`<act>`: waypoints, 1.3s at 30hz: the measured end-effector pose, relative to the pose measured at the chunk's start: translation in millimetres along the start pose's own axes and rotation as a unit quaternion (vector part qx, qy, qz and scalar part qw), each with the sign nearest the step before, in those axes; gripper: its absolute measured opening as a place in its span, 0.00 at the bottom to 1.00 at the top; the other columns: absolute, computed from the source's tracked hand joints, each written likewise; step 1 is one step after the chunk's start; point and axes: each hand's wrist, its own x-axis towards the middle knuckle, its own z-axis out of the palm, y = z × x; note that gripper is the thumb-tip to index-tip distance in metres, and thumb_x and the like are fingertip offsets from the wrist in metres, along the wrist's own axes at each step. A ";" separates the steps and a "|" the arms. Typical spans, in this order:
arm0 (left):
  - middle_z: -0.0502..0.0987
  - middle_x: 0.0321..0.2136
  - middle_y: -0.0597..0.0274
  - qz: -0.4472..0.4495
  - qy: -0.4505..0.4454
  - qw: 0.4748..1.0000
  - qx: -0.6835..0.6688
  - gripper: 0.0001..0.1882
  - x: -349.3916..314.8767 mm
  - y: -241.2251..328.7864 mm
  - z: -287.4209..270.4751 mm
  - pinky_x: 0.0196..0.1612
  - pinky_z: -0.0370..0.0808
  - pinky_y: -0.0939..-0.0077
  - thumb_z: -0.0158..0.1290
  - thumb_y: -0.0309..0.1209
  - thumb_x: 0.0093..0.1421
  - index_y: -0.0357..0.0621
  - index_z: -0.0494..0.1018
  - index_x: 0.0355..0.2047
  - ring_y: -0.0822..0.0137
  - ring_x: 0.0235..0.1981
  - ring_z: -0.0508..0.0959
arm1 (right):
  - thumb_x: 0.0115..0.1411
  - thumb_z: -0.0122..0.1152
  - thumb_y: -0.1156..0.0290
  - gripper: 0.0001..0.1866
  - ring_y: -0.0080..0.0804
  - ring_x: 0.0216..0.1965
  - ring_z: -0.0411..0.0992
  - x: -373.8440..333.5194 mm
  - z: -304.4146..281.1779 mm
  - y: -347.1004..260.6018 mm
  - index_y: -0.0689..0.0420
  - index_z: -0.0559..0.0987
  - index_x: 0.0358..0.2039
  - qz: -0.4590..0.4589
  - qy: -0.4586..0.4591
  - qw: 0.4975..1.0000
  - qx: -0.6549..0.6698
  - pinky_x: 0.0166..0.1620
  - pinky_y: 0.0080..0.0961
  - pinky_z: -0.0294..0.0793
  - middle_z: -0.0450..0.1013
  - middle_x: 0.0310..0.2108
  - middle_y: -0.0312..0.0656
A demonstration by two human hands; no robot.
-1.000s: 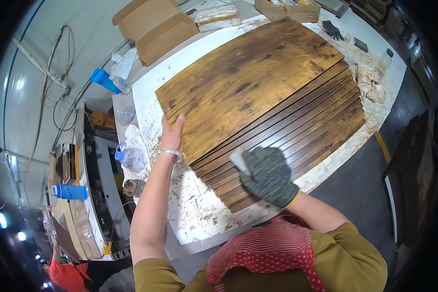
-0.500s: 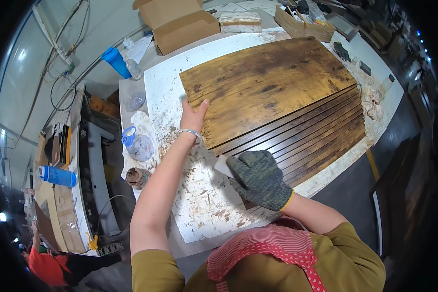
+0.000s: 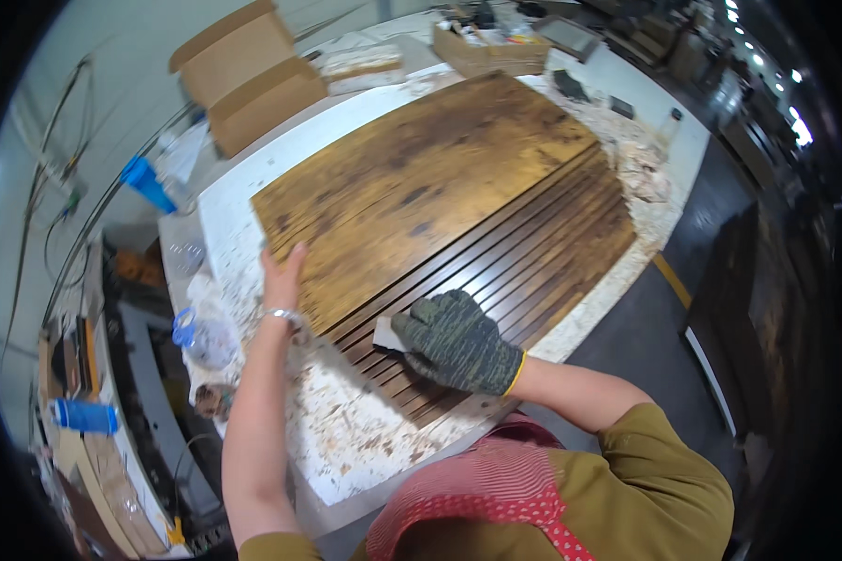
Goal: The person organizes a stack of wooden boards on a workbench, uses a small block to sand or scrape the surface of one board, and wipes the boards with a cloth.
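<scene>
A brown wood-grain panel lies on the white, stain-spattered table; its far part is smooth and its near part has dark parallel grooves. My bare left hand, with a bracelet at the wrist, grips the panel's left edge, thumb and fingers around it. In a dark knitted glove, my right hand is closed around a pale block with a dark underside. It presses that block on the grooved part, near the left end. Most of the block is hidden under the glove.
An open cardboard box and a carton of supplies stand along the far side. Plastic bottles, one with a blue cap, line the left. At the right lie a crumpled rag, a dark glove and a small dark block.
My right hand has moved from the panel's left end onto the grooves, bringing the block with it. My left hand keeps its edge grip. The whole view has turned and shifted.
</scene>
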 end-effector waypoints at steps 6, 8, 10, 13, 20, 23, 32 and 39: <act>0.59 0.56 0.40 -0.010 -0.028 1.000 0.007 0.46 2.3 -3.3 -9.7 0.58 0.56 0.69 0.51 0.54 0.54 0.30 0.46 0.60 0.54 0.57 0.61 | 0.46 0.57 0.62 0.20 0.39 0.29 0.68 -41.6 -48.6 91.1 0.58 0.73 0.39 0.079 0.024 0.991 -0.106 0.35 0.38 0.65 0.67 0.27 0.43; 0.60 0.55 0.43 -0.021 -0.043 0.999 -0.009 0.43 2.3 -1.0 -9.5 0.58 0.57 0.70 0.50 0.51 0.56 0.32 0.48 0.59 0.57 0.56 0.61 | 0.47 0.57 0.61 0.21 0.41 0.31 0.68 -58.0 -63.1 124.1 0.59 0.73 0.39 0.123 0.038 0.985 -0.113 0.37 0.38 0.65 0.68 0.29 0.45; 0.61 0.55 0.45 -0.027 -0.045 0.999 -0.016 0.41 -3.7 9.7 -7.6 0.57 0.57 0.71 0.50 0.50 0.57 0.32 0.48 0.59 0.58 0.56 0.62 | 0.47 0.57 0.61 0.21 0.42 0.33 0.68 -74.3 -76.3 157.0 0.59 0.73 0.39 0.162 0.043 0.978 -0.125 0.38 0.39 0.65 0.68 0.30 0.45; 0.60 0.55 0.47 -0.042 -0.041 0.998 -0.019 0.41 -9.8 19.1 -8.9 0.57 0.58 0.72 0.49 0.50 0.58 0.34 0.48 0.60 0.59 0.55 0.62 | 0.48 0.57 0.60 0.21 0.44 0.35 0.68 -93.2 -93.7 205.0 0.58 0.73 0.40 0.215 0.074 0.964 -0.134 0.40 0.39 0.65 0.67 0.31 0.47; 0.54 0.60 0.46 -0.078 -0.018 0.995 0.056 0.43 -0.9 0.0 -21.8 0.60 0.52 0.71 0.47 0.52 0.58 0.34 0.45 0.62 0.57 0.60 0.56 | 0.50 0.55 0.58 0.22 0.48 0.41 0.69 -139.5 -133.9 333.8 0.57 0.74 0.43 0.398 0.107 0.885 -0.219 0.44 0.40 0.67 0.71 0.36 0.50; 0.51 0.61 0.45 -0.095 -0.016 0.992 0.081 0.45 0.5 -0.8 -22.0 0.61 0.50 0.71 0.46 0.53 0.58 0.34 0.43 0.62 0.57 0.62 0.53 | 0.51 0.56 0.59 0.21 0.48 0.41 0.69 -132.6 -143.4 343.8 0.59 0.75 0.43 0.430 0.157 0.872 -0.171 0.45 0.39 0.68 0.71 0.37 0.52; 0.51 0.60 0.41 -0.035 -0.001 0.988 0.149 0.41 -0.3 3.0 -15.8 0.62 0.48 0.69 0.45 0.51 0.60 0.27 0.48 0.59 0.54 0.62 0.52 | 0.52 0.58 0.60 0.21 0.48 0.39 0.70 -113.1 -122.3 343.3 0.60 0.75 0.43 0.372 0.265 0.886 -0.078 0.44 0.36 0.68 0.71 0.36 0.52; 0.54 0.59 0.40 -0.029 0.020 0.983 0.181 0.40 -3.4 4.0 -15.2 0.62 0.48 0.70 0.45 0.49 0.60 0.26 0.49 0.59 0.53 0.61 0.54 | 0.54 0.57 0.61 0.20 0.48 0.39 0.69 -102.4 -122.4 343.6 0.60 0.74 0.44 0.329 0.292 0.894 -0.085 0.43 0.36 0.68 0.70 0.36 0.52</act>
